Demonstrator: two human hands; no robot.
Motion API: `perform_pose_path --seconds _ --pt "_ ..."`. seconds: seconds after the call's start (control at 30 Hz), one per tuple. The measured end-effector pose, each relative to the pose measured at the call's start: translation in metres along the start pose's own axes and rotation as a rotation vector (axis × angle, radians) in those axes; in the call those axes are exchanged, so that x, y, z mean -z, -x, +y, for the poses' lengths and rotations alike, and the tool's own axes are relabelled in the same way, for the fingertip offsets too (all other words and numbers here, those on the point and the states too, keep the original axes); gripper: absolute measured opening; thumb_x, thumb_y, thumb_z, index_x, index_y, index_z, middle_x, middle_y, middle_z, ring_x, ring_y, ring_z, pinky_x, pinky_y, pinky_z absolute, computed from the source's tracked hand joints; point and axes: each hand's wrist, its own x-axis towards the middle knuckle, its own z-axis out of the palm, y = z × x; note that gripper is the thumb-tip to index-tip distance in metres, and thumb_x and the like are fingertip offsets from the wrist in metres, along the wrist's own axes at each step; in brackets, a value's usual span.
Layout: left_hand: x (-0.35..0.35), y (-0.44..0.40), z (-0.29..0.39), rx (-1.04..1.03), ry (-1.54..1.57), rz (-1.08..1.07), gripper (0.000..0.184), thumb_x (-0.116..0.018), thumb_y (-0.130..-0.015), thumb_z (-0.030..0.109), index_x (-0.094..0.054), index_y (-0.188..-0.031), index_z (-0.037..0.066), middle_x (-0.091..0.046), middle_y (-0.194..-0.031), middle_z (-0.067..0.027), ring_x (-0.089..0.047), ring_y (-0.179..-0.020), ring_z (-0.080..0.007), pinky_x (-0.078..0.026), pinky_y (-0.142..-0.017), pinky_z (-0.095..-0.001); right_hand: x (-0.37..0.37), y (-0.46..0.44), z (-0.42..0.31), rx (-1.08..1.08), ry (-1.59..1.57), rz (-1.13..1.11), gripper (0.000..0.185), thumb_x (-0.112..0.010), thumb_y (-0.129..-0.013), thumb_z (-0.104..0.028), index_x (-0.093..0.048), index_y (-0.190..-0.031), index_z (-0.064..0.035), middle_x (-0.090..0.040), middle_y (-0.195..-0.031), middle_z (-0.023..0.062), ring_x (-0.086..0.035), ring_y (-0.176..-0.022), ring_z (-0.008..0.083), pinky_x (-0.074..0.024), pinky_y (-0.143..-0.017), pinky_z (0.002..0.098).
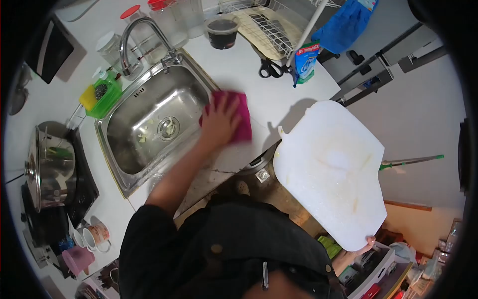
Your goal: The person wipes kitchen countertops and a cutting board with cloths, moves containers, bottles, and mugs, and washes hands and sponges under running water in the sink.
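Observation:
My left hand (219,119) lies spread on a magenta cloth (241,117), pressing it on the white counter (279,102) beside the sink's right rim. At the lower right, my right hand (367,245) grips the bottom edge of a large white cutting board (333,169), which is held up off the counter and has faint yellowish stains. The steel sink (149,119) has small food scraps around its drain (168,128). Wet streaks show on the counter strip in front of the sink.
A faucet (144,25) arches over the sink. Behind are jars, a dark-filled tub (222,32), black scissors (271,69), a blue packet (305,62) and a dish rack (264,25). A green sponge holder (105,94), steel pot (55,169) and mugs (94,235) stand left.

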Motion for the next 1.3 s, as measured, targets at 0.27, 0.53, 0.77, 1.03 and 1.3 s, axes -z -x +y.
perform_pose_path --seconds 0.27,0.53,0.77,1.03,1.3 --pt "-0.007 -0.136 -0.141 0.602 0.477 0.389 0.032 -0.047 -0.086 0.024 -0.063 -0.112 0.012 -0.053 -0.126 -0.0136 -0.045 -0.121 -0.0349 -0.035 -0.098 -0.0505 0.026 0.028 -0.003 0.038 -0.052 0.027 0.053 -0.052 -0.059 -0.015 -0.054 -0.108 0.0074 -0.059 -0.107 0.0206 -0.056 -0.097 0.0358 -0.0460 -0.091 0.0457" --pt "-0.017 -0.031 -0.063 0.148 0.516 0.063 0.022 -0.062 -0.071 0.016 -0.060 -0.093 0.012 -0.047 -0.112 -0.0182 -0.045 -0.112 -0.0328 -0.041 -0.092 -0.0438 0.034 0.031 0.001 0.029 -0.024 0.036 0.050 -0.050 -0.060 -0.015 -0.056 -0.105 0.0064 -0.060 -0.106 0.0172 -0.056 -0.096 0.0339 -0.0447 -0.092 0.0429" --pt "0.000 -0.058 -0.147 0.370 0.918 0.241 0.018 -0.057 -0.071 0.005 -0.065 -0.086 0.009 -0.058 -0.098 -0.0187 -0.059 -0.089 -0.0332 -0.048 -0.082 -0.0410 -0.017 0.011 0.024 0.040 0.040 0.104 0.056 -0.051 -0.060 -0.015 -0.052 -0.111 0.0080 -0.060 -0.105 0.0196 -0.057 -0.096 0.0352 -0.0476 -0.086 0.0434" --pt "-0.038 -0.102 -0.079 0.219 0.082 0.305 0.053 -0.040 -0.094 0.042 -0.038 -0.138 0.013 -0.026 -0.147 -0.0168 -0.017 -0.134 -0.0484 -0.019 -0.102 -0.0686 -0.067 0.010 0.046 -0.046 0.082 0.112 0.061 -0.051 -0.057 -0.017 -0.051 -0.111 0.0106 -0.059 -0.104 0.0246 -0.061 -0.086 0.0400 -0.0540 -0.076 0.0458" --pt "-0.132 -0.129 -0.214 0.753 0.374 0.208 0.041 -0.048 -0.089 0.036 -0.059 -0.115 0.006 -0.061 -0.107 -0.0178 -0.054 -0.105 -0.0347 -0.045 -0.083 -0.0467 -0.063 0.009 0.064 -0.044 0.208 0.109 0.059 -0.052 -0.054 -0.016 -0.050 -0.106 0.0136 -0.061 -0.096 0.0242 -0.062 -0.082 0.0378 -0.0550 -0.072 0.0426"
